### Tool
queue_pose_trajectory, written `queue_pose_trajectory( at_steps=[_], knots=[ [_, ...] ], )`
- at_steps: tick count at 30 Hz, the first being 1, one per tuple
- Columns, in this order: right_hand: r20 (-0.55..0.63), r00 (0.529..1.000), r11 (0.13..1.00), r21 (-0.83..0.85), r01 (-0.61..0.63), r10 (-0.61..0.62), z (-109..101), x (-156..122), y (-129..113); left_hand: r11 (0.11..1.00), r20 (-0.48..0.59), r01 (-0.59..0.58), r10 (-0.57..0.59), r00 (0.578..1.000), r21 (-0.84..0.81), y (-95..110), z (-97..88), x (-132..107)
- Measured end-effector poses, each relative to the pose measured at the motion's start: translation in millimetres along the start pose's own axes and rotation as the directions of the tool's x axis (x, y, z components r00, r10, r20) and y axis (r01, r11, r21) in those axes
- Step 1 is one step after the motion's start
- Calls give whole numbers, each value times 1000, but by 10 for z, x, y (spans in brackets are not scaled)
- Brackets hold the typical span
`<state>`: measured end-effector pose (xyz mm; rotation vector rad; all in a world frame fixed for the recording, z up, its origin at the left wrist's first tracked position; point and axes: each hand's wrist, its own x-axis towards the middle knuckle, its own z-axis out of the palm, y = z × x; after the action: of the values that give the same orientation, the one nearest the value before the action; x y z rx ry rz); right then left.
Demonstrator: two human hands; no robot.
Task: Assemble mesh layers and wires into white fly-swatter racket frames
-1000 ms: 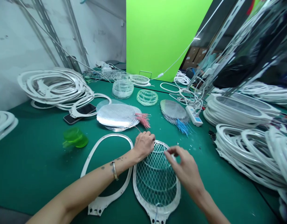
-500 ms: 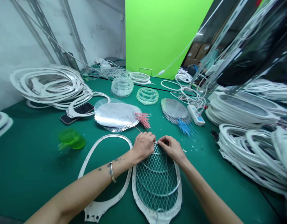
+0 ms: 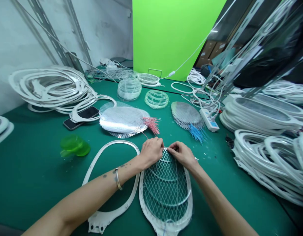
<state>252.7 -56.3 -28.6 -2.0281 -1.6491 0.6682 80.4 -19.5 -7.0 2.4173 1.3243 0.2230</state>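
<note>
A white racket-shaped frame (image 3: 188,188) with wire mesh (image 3: 165,190) laid in it lies on the green table in front of me. My left hand (image 3: 151,152) rests with fingers curled on the frame's far tip. My right hand (image 3: 182,154) pinches the same tip from the right, fingertips almost touching the left hand. An empty white frame (image 3: 112,149) lies just left of it, partly under my left forearm.
Behind lie a silver mesh stack with pink wires (image 3: 124,119), a darker mesh stack with blue wires (image 3: 188,118), clear coils (image 3: 156,98), a phone (image 3: 79,118), a power strip (image 3: 209,119) and a green plastic piece (image 3: 72,146). White frame piles stand left (image 3: 50,87) and right (image 3: 264,147).
My right hand moved from hovering above the mesh to the frame's far tip and closed into a pinch beside my left hand. The left hand stayed in place.
</note>
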Motion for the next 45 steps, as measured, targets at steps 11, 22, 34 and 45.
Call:
queue_pose_trajectory(
  at_steps=[11,22,34,45],
  knots=[
    [63,995,997,-18,-77,78,-98,218,-141,995,189,98,-95,977,-6,41,-240,340],
    [-332,911,969,-66,236,-245,-189,-1842,-169,797,-8,-489,520,854,-355,-103,-215,-1135],
    [-93,833,810,-314,495,-545,204,-2512,-244,699,95,-713,714,694,-44,-90,-36,-1623],
    [-131,837,837,-237,494,-531,213,-2516,-256,643,22,-764,764,644,53,-203,-45,-1660]
  ],
)
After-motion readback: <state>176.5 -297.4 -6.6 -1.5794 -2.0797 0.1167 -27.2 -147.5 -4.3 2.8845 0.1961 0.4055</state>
